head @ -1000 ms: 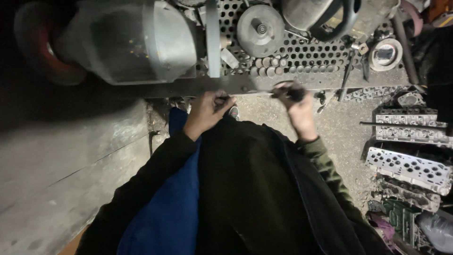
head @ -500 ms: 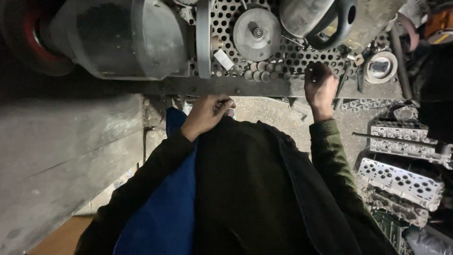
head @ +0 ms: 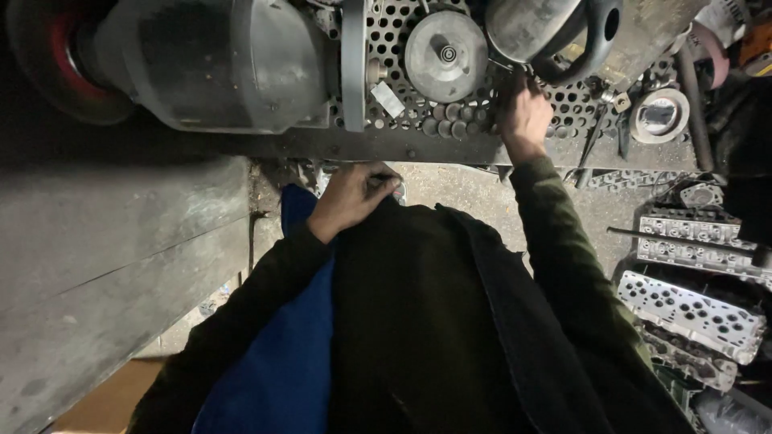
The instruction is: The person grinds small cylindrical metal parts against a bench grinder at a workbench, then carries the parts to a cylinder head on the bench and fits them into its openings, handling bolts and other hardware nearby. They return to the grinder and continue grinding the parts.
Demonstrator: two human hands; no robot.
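My left hand (head: 354,197) is held close to my waist, just below the front edge of the perforated metal bench (head: 386,141). Its fingers are curled around something small and dark that I cannot identify. My right hand (head: 523,112) reaches forward onto the perforated plate, beside a row of small dark cylinders (head: 450,122) and under a shiny metal vessel (head: 523,28). Its fingertips are hidden among the parts, so I cannot tell whether it holds anything. A round grey disc (head: 446,55) lies just left of that hand.
A large grey motor housing (head: 217,64) with a red wheel (head: 72,76) fills the bench's left side. A tape roll (head: 659,116) and hand tools lie at the right. Metal cylinder heads (head: 691,305) are stacked on the floor at my right. A concrete slab (head: 104,265) is at my left.
My right hand has moved from in front of my waist forward and to the right onto the perforated plate. My left hand has stayed near my waist.
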